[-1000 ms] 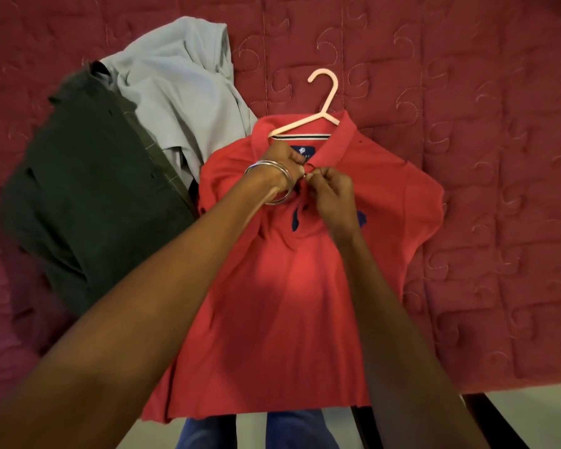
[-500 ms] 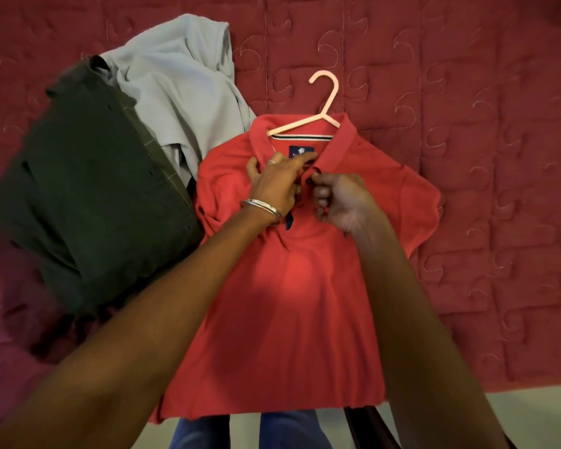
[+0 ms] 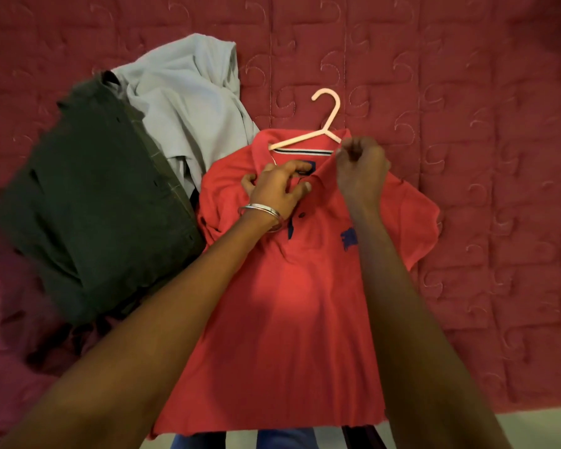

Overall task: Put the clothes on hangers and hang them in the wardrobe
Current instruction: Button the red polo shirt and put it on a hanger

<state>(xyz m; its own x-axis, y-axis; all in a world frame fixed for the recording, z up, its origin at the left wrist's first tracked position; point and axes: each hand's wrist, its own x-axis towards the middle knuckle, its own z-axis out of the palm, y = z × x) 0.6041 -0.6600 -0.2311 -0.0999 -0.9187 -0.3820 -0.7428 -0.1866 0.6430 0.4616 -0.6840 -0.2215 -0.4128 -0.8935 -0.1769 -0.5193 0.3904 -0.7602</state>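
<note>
The red short-sleeved polo shirt point(image 3: 292, 286) lies flat on the maroon quilted bed point(image 3: 467, 92), pale pink plastic hanger point(image 3: 318, 134) inside its collar, where the left hand point(image 3: 277, 189) rests with fingers point(image 3: 300, 166) spread apart and the right hand point(image 3: 361, 165) pinches the collar's right side, fingers clamped together.

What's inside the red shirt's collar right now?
A pink hanger sits in the red shirt; only its hook and upper arms show. Its ends are covered by fabric.
</note>
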